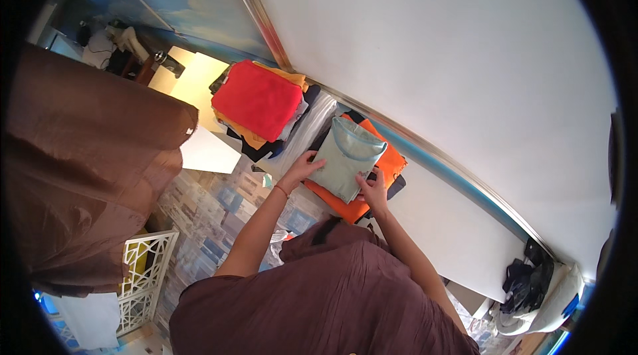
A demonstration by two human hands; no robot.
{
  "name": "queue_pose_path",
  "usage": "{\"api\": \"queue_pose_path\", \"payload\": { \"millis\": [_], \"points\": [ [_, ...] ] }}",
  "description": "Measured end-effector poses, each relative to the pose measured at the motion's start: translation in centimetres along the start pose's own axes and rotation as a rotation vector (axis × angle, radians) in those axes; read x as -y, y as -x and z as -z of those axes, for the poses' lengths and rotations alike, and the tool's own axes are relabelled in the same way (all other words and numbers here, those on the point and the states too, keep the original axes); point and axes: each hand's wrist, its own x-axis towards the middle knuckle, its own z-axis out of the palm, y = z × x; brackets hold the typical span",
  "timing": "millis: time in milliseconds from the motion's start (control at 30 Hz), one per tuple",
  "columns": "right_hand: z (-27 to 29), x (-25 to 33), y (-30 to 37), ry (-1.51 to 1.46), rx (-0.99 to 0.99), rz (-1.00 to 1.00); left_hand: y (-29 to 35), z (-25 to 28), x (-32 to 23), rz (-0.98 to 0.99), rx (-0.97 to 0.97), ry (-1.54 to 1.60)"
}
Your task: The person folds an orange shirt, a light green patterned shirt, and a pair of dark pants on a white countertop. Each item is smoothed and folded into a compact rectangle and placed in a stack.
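A folded pale green shirt (345,159) with a round neckline lies on top of a short stack of clothes. My left hand (304,170) grips its left edge, thumb on the cloth. At its lower right edge, my right hand (373,190) pinches the fabric; the undersides of both hands are hidden. Beneath the shirt an orange garment (395,156) sticks out on two sides, with dark cloth (397,186) under that.
Left of this stack stands a taller pile of folded clothes topped by a red garment (256,99). Clear plastic (307,130) lies between them. The white surface (452,225) extends right to a black bag (528,282). Brown fabric (93,162) hangs at left above a white lattice basket (147,278).
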Motion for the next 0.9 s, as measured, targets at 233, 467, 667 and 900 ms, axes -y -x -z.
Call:
{"api": "queue_pose_path", "payload": {
  "millis": [233,467,667,900],
  "points": [
    [-0.1,0.0,0.3,0.002,-0.073,0.008,-1.2,0.1,-1.1,-0.045,0.091,-0.067],
    [5.0,4.3,3.3,-0.543,0.206,-0.085,3.2,-3.4,-6.7,0.187,0.492,0.5],
    [12.5,3.4,8.4,-0.505,0.255,-0.171,5.5,-11.4,-6.3,0.288,0.743,0.465],
    [21.7,-2.7,12.6,-0.168,0.052,-0.248,3.6,-22.1,-8.5,0.31,0.733,0.139]
  ]
}}
